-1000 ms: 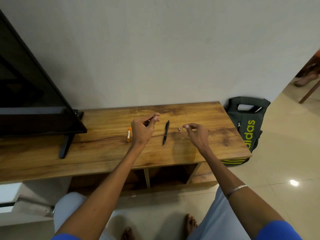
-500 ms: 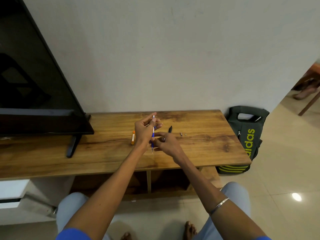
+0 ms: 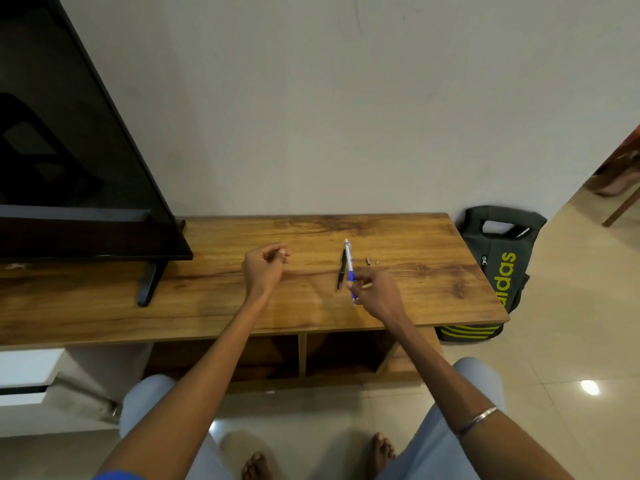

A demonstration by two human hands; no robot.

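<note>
The right hand (image 3: 379,292) pinches a blue-and-white click pen (image 3: 349,258) low on its barrel between thumb and curled fingers, holding it nearly upright in the view, white push-button end towards the wall and tip pointing back at the person, above the wooden TV unit (image 3: 426,292). Just beside this pen, on its left, a black pen (image 3: 342,270) lies flat on the wood, almost parallel to it. To the right of the held pen, two small loose parts (image 3: 368,261) rest on the top close together, too small to identify. The left hand (image 3: 263,268) hovers well apart to the left over the middle of the unit, fingers curled in towards the thumb; whether anything sits between the fingertips cannot be told. A thin metal bangle (image 3: 478,420) circles the right forearm. At the far left of the unit stands a flat-screen television (image 3: 69,168) on a black foot (image 3: 149,285). On the tiled floor (image 3: 571,341), against the right end of the unit and the pale wall (image 3: 311,116), leans a dark green adidas bag (image 3: 504,268) with yellow-green lettering and stripes. Open compartments (image 3: 343,355) show below the top, and bare feet (image 3: 256,465) and pale trouser knees fill the bottom of the view
</note>
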